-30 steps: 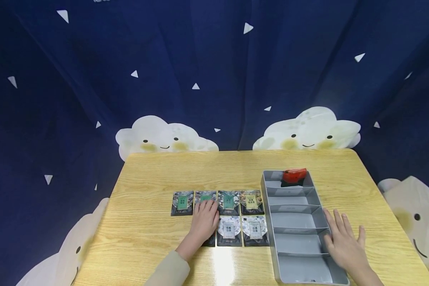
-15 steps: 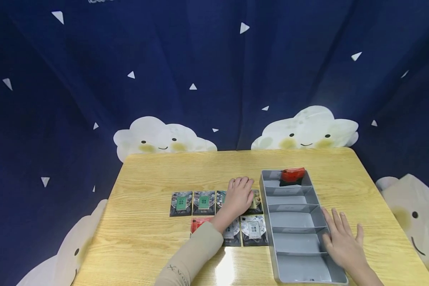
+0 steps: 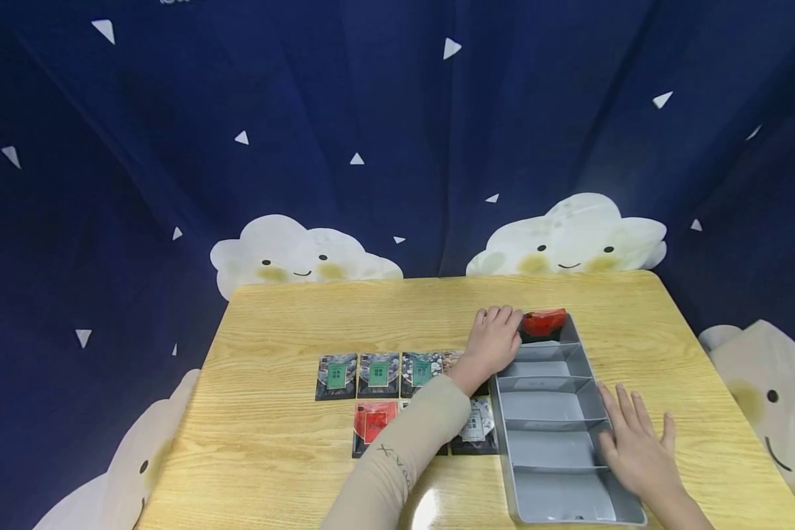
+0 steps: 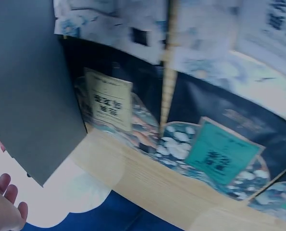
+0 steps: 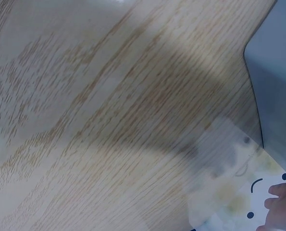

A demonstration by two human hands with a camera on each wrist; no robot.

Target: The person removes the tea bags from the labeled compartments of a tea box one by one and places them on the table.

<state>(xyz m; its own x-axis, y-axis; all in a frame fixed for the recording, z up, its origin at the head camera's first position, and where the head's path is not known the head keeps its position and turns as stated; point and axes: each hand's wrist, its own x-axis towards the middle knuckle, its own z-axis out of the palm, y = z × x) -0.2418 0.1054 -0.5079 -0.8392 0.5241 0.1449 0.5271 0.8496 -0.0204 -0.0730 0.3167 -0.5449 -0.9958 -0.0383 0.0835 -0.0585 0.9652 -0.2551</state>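
My left hand [image 3: 493,344] is over the far left corner of a grey divided tray [image 3: 564,497], its fingers loosely bent near the rim. Nothing shows in that hand [image 4: 7,204] in the left wrist view. My right hand [image 3: 639,453] rests on the tray's right side with fingers spread. A red-and-black sachet [image 3: 545,324] leans in the tray's far compartment. Left of the tray, sachets lie flat in two rows: green-labelled ones [image 3: 378,374], a yellow-labelled one [image 4: 109,103] mostly covered by my left arm, a red one [image 3: 374,421] and white ones [image 3: 477,427], partly hidden by the sleeve.
The tray's low dividers [image 3: 550,421] split it into several compartments. A wooden table [image 3: 271,434] carries everything. Beyond its back edge hangs a dark blue curtain [image 3: 344,96] with clouds and triangles.
My left hand has moved right and away from me, from over the green-labelled sachets, past the yellow-labelled one, to the tray's far left corner. The right hand stays put.
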